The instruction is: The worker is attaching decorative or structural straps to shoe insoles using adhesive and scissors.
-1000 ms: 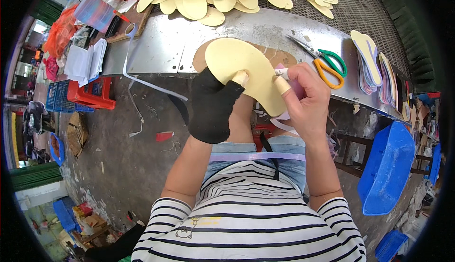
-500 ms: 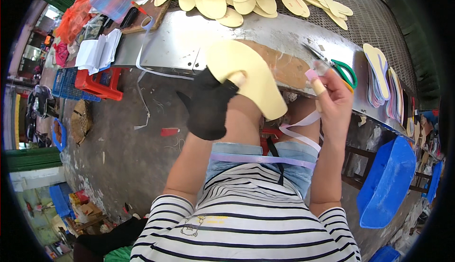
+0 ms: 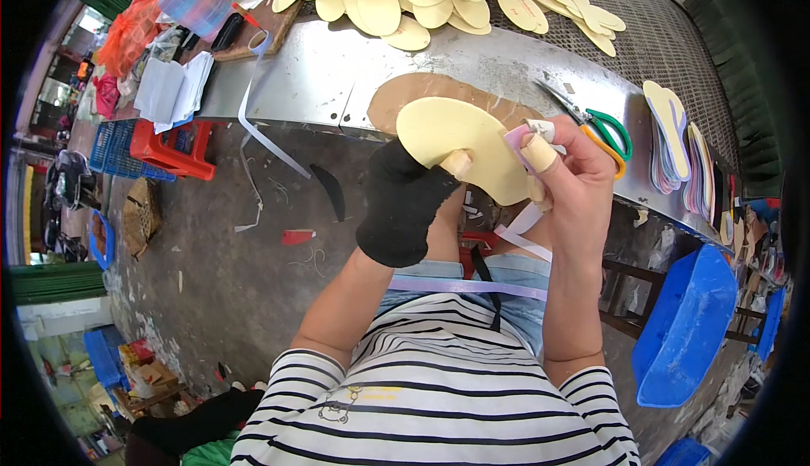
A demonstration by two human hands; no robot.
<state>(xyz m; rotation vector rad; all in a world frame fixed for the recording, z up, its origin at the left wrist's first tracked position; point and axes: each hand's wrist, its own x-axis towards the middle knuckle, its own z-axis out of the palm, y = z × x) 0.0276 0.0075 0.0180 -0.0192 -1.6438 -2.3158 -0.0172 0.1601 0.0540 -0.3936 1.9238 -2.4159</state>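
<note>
In a black glove with a bare thumb tip, my left hand [image 3: 403, 200] grips a pale yellow insole [image 3: 460, 137] by its left side. My right hand [image 3: 578, 171], with wrapped thumb and fingertip, pinches the end of a lilac strip [image 3: 521, 147] against the insole's right edge. That strip trails down from the hand toward my lap, where a lilac band [image 3: 472, 286] crosses my shorts. Scissors [image 3: 609, 133] with green and orange handles lie on the metal table [image 3: 337, 65], just beyond my right hand.
Many yellow insoles [image 3: 434, 15] are heaped at the table's far side. At the right stand stacks of insoles [image 3: 666, 141]. A blue basin [image 3: 685, 327] is beside me on the right. To the left are a red stool [image 3: 173, 150], folded papers [image 3: 173, 91] and a curled ribbon [image 3: 261, 141].
The insole has turned and come lower, toward my right hand. My right hand has brought the strip's end from apart onto the insole's edge.
</note>
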